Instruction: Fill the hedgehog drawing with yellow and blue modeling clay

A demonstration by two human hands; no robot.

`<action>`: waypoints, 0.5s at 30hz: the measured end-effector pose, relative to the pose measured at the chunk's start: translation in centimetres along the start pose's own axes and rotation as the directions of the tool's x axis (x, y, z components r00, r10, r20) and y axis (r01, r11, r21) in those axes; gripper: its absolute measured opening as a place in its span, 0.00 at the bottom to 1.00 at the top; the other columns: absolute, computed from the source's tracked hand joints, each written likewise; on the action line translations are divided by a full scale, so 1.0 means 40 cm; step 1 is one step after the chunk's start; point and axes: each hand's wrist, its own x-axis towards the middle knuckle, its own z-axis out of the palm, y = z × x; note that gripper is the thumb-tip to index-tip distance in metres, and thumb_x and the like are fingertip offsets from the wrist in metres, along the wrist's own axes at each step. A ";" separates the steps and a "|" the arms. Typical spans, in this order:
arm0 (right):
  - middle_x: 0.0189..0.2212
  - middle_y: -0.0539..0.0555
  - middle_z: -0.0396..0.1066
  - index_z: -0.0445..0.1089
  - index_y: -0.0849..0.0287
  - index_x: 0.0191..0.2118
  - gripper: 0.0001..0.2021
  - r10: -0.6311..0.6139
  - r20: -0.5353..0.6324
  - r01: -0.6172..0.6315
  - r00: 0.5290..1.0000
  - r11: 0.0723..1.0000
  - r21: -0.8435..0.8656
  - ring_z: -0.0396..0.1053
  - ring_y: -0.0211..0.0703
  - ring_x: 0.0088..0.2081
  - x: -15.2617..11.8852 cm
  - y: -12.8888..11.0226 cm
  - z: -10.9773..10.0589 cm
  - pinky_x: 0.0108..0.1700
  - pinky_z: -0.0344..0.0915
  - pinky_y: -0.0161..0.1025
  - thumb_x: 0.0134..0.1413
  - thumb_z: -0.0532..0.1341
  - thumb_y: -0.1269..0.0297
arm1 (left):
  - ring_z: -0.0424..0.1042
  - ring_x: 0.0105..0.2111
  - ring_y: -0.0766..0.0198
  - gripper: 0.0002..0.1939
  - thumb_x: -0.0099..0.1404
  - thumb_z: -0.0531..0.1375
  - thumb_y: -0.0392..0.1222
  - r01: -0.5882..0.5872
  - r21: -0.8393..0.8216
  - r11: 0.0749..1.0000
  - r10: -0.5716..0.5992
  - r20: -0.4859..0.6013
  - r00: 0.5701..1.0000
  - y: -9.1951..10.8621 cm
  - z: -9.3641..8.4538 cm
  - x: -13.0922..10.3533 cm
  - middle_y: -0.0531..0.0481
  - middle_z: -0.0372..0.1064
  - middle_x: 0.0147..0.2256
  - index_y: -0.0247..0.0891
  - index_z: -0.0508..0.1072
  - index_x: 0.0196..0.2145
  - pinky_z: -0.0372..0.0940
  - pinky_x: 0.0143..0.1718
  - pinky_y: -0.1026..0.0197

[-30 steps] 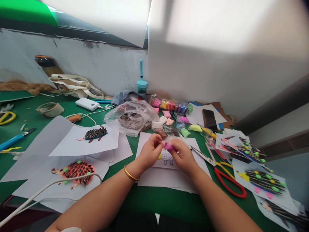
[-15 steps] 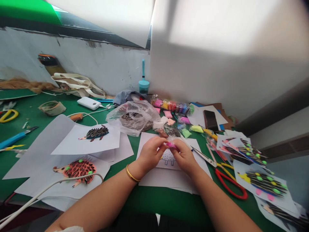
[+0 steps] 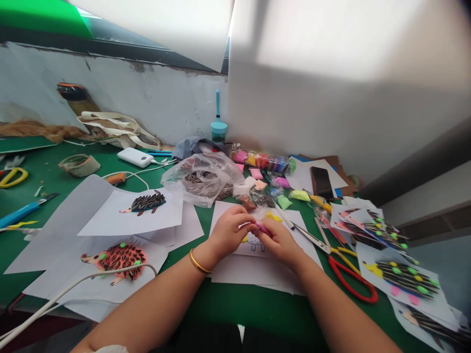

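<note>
My left hand (image 3: pixel 231 229) and my right hand (image 3: pixel 281 241) meet over the paper in front of me. Both are closed, their fingers pinching a small packet of pink modelling clay (image 3: pixel 263 227) in clear wrap. Part of the packet is hidden by the fingers. Beneath them lies a white sheet (image 3: pixel 239 269) with a line drawing of a spotted animal (image 3: pixel 254 241), partly covered. Some yellow clay (image 3: pixel 273 216) shows just beyond my right hand. Scissors (image 3: pixel 333 250) with red and yellow handles rest to the right of that hand.
Behind the paper are a plastic bag of seeds (image 3: pixel 206 179), several clay packets (image 3: pixel 282 201) and a tube of coloured clay (image 3: pixel 261 161). Seed-covered hedgehog pictures (image 3: pixel 125 262) lie left, others (image 3: pixel 405 279) right. A white cable (image 3: pixel 84 278) crosses the left sheets. A phone (image 3: pixel 321 182) is back right.
My fingers have shifted on the pink packet, and my right hand has turned slightly and come a little lower. More of the yellow clay behind it now shows.
</note>
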 end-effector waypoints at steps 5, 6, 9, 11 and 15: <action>0.29 0.51 0.68 0.70 0.59 0.34 0.11 0.060 0.065 -0.067 0.996 0.990 0.122 0.65 0.41 0.32 0.000 -0.008 -0.007 0.35 0.59 0.38 0.63 0.55 0.58 | 0.69 0.35 0.63 0.06 0.64 0.62 0.39 0.122 -0.175 0.977 -0.121 0.018 0.992 -0.006 0.005 0.008 0.50 0.68 0.30 0.37 0.76 0.30 0.66 0.39 0.60; 0.29 0.51 0.68 0.70 0.59 0.33 0.12 0.069 0.067 -0.078 0.995 0.987 0.137 0.65 0.41 0.32 0.000 -0.007 -0.008 0.35 0.59 0.38 0.62 0.55 0.58 | 0.69 0.35 0.63 0.05 0.64 0.62 0.40 0.119 -0.189 0.975 -0.117 0.021 0.993 -0.006 0.005 0.008 0.50 0.69 0.31 0.38 0.77 0.31 0.66 0.39 0.60; 0.27 0.51 0.66 0.68 0.59 0.31 0.13 0.084 0.073 -0.095 0.994 0.982 0.164 0.64 0.41 0.31 0.000 -0.001 -0.008 0.34 0.59 0.38 0.61 0.55 0.57 | 0.69 0.37 0.63 0.06 0.65 0.62 0.41 0.058 -0.189 0.980 -0.048 0.058 0.997 -0.005 0.000 0.005 0.49 0.69 0.34 0.39 0.78 0.37 0.66 0.41 0.60; 0.26 0.51 0.65 0.67 0.59 0.30 0.13 0.089 0.081 -0.101 0.993 0.981 0.163 0.63 0.41 0.30 -0.001 0.002 -0.008 0.33 0.58 0.38 0.61 0.55 0.57 | 0.69 0.37 0.63 0.07 0.65 0.62 0.41 -0.002 -0.152 0.988 0.016 0.093 0.996 -0.002 -0.005 0.003 0.49 0.68 0.35 0.40 0.78 0.40 0.66 0.42 0.59; 0.26 0.50 0.65 0.66 0.59 0.28 0.12 0.106 0.110 -0.121 0.988 0.983 0.139 0.62 0.40 0.30 -0.003 0.002 -0.006 0.33 0.57 0.38 0.60 0.55 0.58 | 0.68 0.39 0.61 0.05 0.66 0.60 0.40 -0.095 -0.021 0.995 0.097 0.131 0.987 0.007 -0.011 0.001 0.48 0.68 0.35 0.40 0.76 0.38 0.64 0.43 0.58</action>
